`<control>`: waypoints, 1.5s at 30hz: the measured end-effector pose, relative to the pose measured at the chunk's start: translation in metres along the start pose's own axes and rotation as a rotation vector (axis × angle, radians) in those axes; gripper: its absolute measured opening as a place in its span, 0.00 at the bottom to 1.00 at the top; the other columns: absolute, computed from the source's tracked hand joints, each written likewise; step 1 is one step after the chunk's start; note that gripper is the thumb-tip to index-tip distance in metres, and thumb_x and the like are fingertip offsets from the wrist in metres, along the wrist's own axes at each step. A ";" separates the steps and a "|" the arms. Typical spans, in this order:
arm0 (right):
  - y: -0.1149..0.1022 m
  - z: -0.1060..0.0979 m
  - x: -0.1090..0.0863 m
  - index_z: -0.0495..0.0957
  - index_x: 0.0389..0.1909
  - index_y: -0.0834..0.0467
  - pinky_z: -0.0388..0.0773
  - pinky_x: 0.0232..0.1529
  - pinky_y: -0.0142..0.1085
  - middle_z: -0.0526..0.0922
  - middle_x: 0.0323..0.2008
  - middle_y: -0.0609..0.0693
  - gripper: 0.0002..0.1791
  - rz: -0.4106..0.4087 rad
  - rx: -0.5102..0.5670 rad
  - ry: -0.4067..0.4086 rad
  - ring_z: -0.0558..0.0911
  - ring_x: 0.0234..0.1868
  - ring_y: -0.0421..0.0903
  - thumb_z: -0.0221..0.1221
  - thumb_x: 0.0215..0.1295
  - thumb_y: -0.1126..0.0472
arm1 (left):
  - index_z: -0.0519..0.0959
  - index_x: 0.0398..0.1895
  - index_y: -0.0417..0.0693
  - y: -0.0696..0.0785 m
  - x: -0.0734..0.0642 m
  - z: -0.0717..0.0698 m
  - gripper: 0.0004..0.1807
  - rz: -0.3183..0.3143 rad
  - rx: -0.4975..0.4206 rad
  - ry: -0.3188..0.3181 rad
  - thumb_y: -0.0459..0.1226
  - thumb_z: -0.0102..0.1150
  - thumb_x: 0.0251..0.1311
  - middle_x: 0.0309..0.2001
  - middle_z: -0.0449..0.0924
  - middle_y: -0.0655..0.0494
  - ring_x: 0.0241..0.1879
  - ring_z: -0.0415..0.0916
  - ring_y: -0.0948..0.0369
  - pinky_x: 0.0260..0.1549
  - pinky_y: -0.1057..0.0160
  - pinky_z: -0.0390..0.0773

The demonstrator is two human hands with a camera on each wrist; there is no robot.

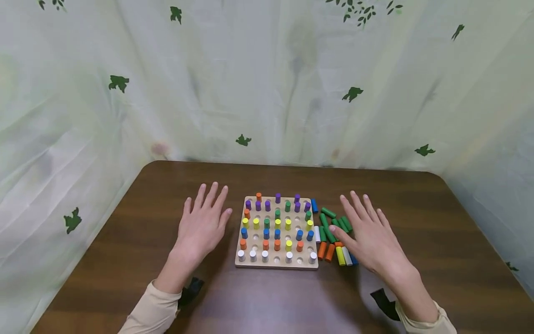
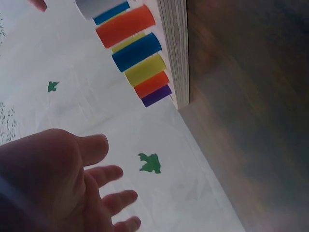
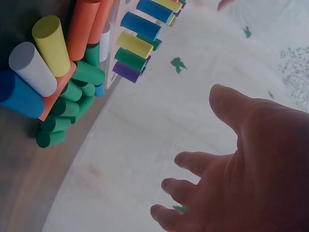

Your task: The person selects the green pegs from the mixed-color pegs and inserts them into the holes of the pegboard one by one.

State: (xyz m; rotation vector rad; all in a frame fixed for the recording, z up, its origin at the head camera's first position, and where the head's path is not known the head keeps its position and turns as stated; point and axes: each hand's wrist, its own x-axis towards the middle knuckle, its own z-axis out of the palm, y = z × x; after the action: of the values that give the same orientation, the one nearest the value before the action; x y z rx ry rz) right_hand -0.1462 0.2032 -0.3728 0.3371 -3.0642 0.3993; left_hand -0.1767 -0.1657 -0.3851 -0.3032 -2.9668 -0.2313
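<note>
A wooden pegboard (image 1: 271,263) lies on the table between my two hands, with rows of white, orange, blue, yellow, green and purple pegs standing in its holes. Some holes hold no peg. To the left of the board is my left hand (image 1: 203,227), palm down with fingers spread and nothing in it. My right hand (image 1: 372,239) hovers at the right, fingers also spread, its thumb overlapping the loose pegs in the head view. That pile has several green pegs (image 3: 67,106), a yellow peg (image 3: 51,46), a white peg (image 3: 33,69) and a blue peg (image 3: 19,94), besides orange ones.
The brown wooden table (image 1: 275,306) has rounded far corners. Behind it and at both sides hangs a pale curtain (image 1: 258,83) with green leaf prints. Black straps (image 1: 192,291) sit at both wrists by the cream sleeves (image 1: 152,308).
</note>
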 end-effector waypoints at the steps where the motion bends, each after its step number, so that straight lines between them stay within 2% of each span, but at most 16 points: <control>1: 0.000 -0.001 0.001 0.44 0.79 0.55 0.37 0.68 0.64 0.39 0.78 0.57 0.50 -0.003 0.001 0.005 0.35 0.76 0.59 0.42 0.67 0.27 | 0.53 0.78 0.49 0.000 -0.001 -0.002 0.33 0.011 -0.005 -0.005 0.49 0.44 0.74 0.77 0.46 0.44 0.75 0.36 0.44 0.67 0.35 0.41; 6: 0.002 -0.005 0.002 0.45 0.79 0.53 0.36 0.69 0.63 0.41 0.78 0.56 0.46 -0.021 0.009 0.038 0.36 0.76 0.58 0.46 0.70 0.32 | 0.56 0.77 0.49 -0.002 -0.009 -0.005 0.34 0.057 -0.105 -0.065 0.47 0.50 0.72 0.77 0.48 0.45 0.75 0.38 0.44 0.66 0.34 0.44; 13: 0.012 -0.001 0.003 0.49 0.78 0.53 0.39 0.70 0.61 0.46 0.77 0.55 0.44 -0.085 -0.024 0.088 0.43 0.76 0.57 0.44 0.71 0.32 | 0.61 0.74 0.47 -0.006 -0.019 0.000 0.31 0.139 -0.305 -0.122 0.45 0.53 0.71 0.75 0.55 0.46 0.74 0.46 0.44 0.64 0.36 0.55; 19: 0.023 0.002 0.006 0.55 0.76 0.53 0.47 0.68 0.61 0.55 0.75 0.57 0.39 -0.174 -0.051 0.149 0.53 0.74 0.59 0.51 0.72 0.39 | 0.63 0.73 0.46 -0.010 -0.025 0.006 0.34 0.126 -0.451 -0.239 0.44 0.60 0.67 0.74 0.57 0.47 0.74 0.48 0.46 0.65 0.40 0.56; 23: 0.032 0.005 0.010 0.61 0.74 0.55 0.53 0.66 0.61 0.62 0.72 0.58 0.36 -0.231 -0.049 0.192 0.60 0.71 0.61 0.57 0.70 0.44 | 0.64 0.72 0.45 -0.012 -0.026 0.015 0.37 0.143 -0.523 -0.299 0.45 0.66 0.62 0.72 0.60 0.45 0.72 0.53 0.46 0.66 0.43 0.57; 28: 0.041 0.010 0.015 0.68 0.69 0.57 0.62 0.61 0.60 0.70 0.66 0.58 0.34 -0.289 -0.036 0.264 0.68 0.65 0.60 0.64 0.64 0.52 | 0.66 0.71 0.47 -0.013 -0.028 0.025 0.41 0.105 -0.562 -0.345 0.49 0.70 0.56 0.70 0.63 0.45 0.71 0.57 0.46 0.65 0.44 0.59; 33: 0.049 0.014 0.023 0.73 0.64 0.57 0.70 0.55 0.59 0.76 0.61 0.57 0.30 -0.347 -0.010 0.312 0.74 0.60 0.58 0.67 0.61 0.56 | 0.67 0.71 0.52 -0.013 -0.028 0.030 0.41 0.064 -0.578 -0.369 0.50 0.71 0.54 0.70 0.64 0.47 0.72 0.55 0.47 0.65 0.44 0.59; 37: 0.056 0.019 0.033 0.76 0.60 0.56 0.74 0.51 0.58 0.78 0.57 0.55 0.25 -0.331 0.093 0.271 0.76 0.57 0.56 0.67 0.63 0.59 | 0.67 0.71 0.52 -0.013 -0.029 0.032 0.41 0.056 -0.581 -0.380 0.48 0.72 0.54 0.71 0.63 0.45 0.72 0.53 0.46 0.65 0.42 0.58; 41: 0.061 0.022 0.047 0.76 0.59 0.57 0.75 0.50 0.57 0.79 0.56 0.55 0.21 -0.259 0.243 0.140 0.77 0.55 0.55 0.64 0.66 0.59 | 0.66 0.71 0.53 -0.014 -0.031 0.033 0.41 0.047 -0.580 -0.385 0.48 0.71 0.55 0.71 0.62 0.46 0.73 0.52 0.46 0.65 0.41 0.58; 45: 0.067 0.024 0.061 0.76 0.59 0.59 0.78 0.48 0.53 0.80 0.54 0.55 0.20 -0.223 0.351 0.024 0.80 0.50 0.53 0.62 0.68 0.59 | 0.66 0.71 0.53 -0.014 -0.032 0.033 0.40 0.048 -0.578 -0.381 0.48 0.70 0.56 0.71 0.63 0.47 0.73 0.52 0.45 0.64 0.40 0.58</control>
State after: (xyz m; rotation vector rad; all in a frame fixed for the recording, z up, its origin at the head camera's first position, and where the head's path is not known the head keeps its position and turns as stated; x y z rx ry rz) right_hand -0.2206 0.2475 -0.4087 0.6707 -2.8780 0.9192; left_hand -0.1528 -0.1802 -0.4250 -0.5320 -3.1812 -1.1488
